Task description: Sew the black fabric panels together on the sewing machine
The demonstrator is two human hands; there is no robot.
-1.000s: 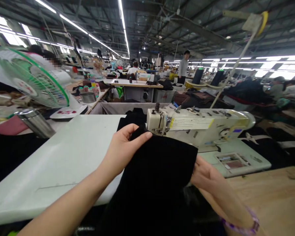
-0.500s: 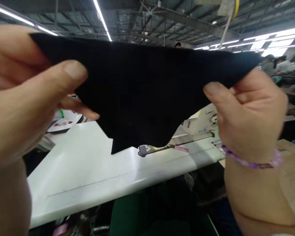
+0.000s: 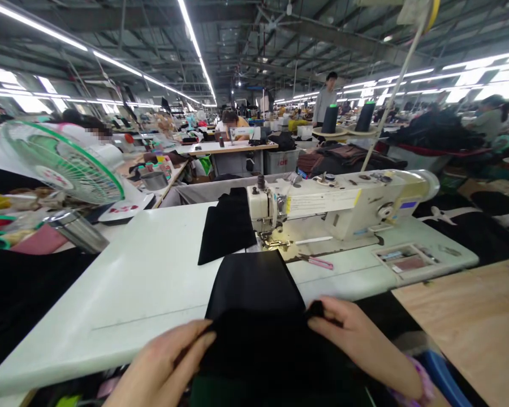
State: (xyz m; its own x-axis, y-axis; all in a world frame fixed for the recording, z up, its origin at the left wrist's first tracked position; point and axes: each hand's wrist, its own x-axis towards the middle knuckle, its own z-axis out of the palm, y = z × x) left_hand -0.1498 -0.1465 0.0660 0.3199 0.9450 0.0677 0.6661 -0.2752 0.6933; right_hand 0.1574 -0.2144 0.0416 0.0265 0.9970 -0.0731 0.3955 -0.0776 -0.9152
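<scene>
A black fabric piece stretches between my two hands, its far part resting on the front of the white sewing table and its near part over the edge toward my lap. My left hand pinches its left edge between thumb and fingers. On the other side my right hand, a purple bracelet on its wrist, grips a bunched corner. Beyond the cloth stands a white sewing machine. Another black fabric piece lies left of its needle area. Pink-handled thread snips rest in front of the machine.
A small tray is set into the table at right. At the left are a green-rimmed fan and a metal cup. Thread cones stand behind the machine. A wooden board lies to the right. Other people work farther back.
Both hands have come down from eye level with the black fabric, which now lies partly on the table's front edge. The sewing machine and the second fabric piece have come into fuller view.
</scene>
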